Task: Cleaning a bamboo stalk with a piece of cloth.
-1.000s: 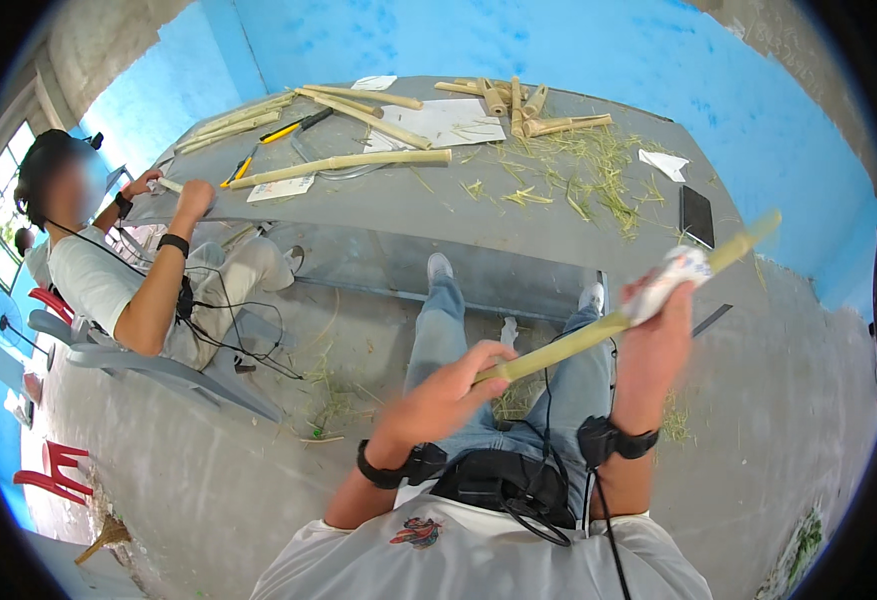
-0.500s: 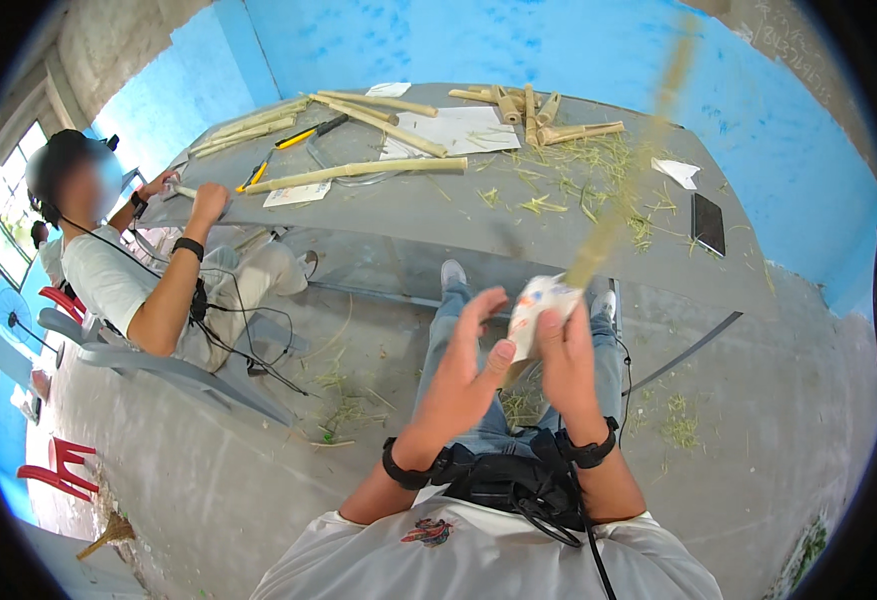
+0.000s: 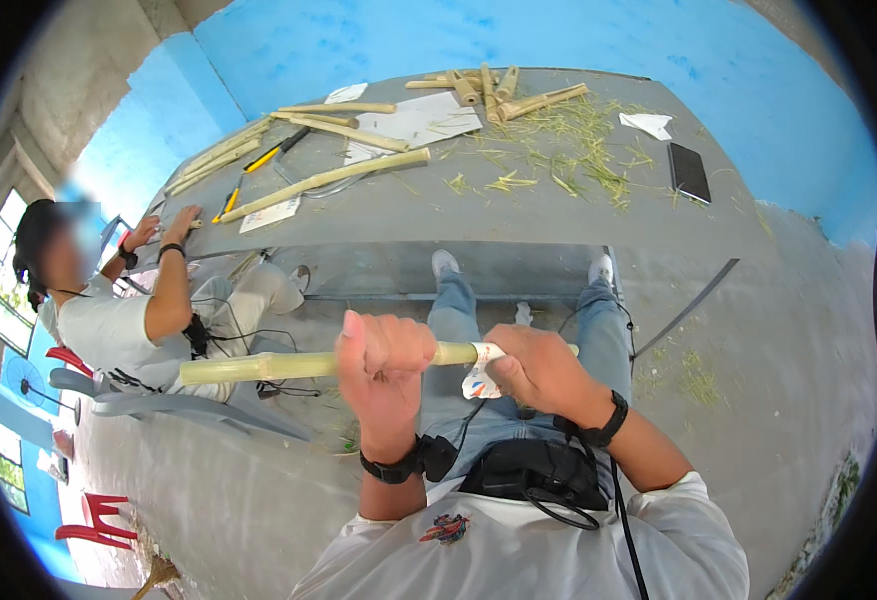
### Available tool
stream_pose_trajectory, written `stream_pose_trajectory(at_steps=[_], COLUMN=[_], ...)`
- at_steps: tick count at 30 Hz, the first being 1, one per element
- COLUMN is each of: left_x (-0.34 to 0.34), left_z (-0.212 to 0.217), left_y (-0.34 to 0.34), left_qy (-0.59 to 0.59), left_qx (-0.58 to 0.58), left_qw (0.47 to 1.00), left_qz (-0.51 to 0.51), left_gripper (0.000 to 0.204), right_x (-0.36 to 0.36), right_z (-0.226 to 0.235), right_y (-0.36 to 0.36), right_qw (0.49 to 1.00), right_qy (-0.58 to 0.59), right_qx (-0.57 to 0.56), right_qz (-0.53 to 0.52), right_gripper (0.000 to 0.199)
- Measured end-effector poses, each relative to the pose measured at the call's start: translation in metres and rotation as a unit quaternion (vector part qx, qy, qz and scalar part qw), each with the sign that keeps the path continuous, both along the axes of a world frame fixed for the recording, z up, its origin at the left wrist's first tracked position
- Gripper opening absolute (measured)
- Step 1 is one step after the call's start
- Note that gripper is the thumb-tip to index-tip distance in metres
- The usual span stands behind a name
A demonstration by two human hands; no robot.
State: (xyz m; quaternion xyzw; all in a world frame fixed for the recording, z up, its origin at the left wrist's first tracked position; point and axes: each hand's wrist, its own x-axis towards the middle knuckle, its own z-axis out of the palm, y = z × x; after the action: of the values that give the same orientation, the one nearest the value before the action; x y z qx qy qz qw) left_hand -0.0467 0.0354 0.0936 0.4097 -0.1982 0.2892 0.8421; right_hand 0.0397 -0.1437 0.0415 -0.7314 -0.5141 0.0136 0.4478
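Left hand (image 3: pixel 386 365) closed round a bamboo pole (image 3: pixel 258 368); right hand (image 3: pixel 540 368) clamped over paper (image 3: pixel 482 378) on it; beyond, grey table (image 3: pixel 518 222) strewn with shavings (image 3: pixel 593 155) before a blue wall (image 3: pixel 558 40)

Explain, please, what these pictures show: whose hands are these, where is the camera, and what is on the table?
No machine here: they belong to the person wearing this wide camera on the head, which makes straight edges bend. The left hand grips a pale stick; the right hand holds a white wrap against it. On the table lie more sticks, green shavings, white sheets, yellow tools and a black slab, perhaps a phone. Another person sits at left.
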Motion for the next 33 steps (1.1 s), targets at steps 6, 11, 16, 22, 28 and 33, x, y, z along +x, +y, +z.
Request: stream_pose_trajectory(at_steps=[6,11,16,22,28,33], left_x=[0.004,0.002,0.001,0.019,0.017,0.004], left_z=[0.01,0.007,-0.012,-0.024,-0.021,-0.004], left_y=[-0.021,-0.021,-0.006,-0.004,-0.036,-0.009], left_qy=[0.115,0.168,0.028,-0.087,0.053,0.021], left_qx=[-0.091,-0.164,0.091,0.244,0.01,-0.051], left_qw=[0.984,0.966,0.995,0.965,0.986,0.985], left_qz=[0.102,0.11,-0.029,-0.039,0.158,0.163], left_gripper=[0.044,0.042,0.045,0.055,0.053,0.051], right_x=[0.008,0.017,0.034,0.024,-0.002,0.03], right_z=[0.003,-0.017,-0.008,0.013,0.011,-0.035], right_y=[-0.006,-0.019,-0.022,0.004,0.03,0.005], right_qw=[0.996,0.99,0.988,0.967,0.998,0.978], right_qy=[-0.005,-0.04,-0.026,-0.134,0.012,-0.09], right_qx=[-0.043,-0.063,-0.085,-0.203,0.013,-0.025], right_qz=[-0.079,-0.122,-0.126,-0.069,-0.057,-0.187], right_gripper=[0.034,0.034,0.031,0.031,0.033,0.034])
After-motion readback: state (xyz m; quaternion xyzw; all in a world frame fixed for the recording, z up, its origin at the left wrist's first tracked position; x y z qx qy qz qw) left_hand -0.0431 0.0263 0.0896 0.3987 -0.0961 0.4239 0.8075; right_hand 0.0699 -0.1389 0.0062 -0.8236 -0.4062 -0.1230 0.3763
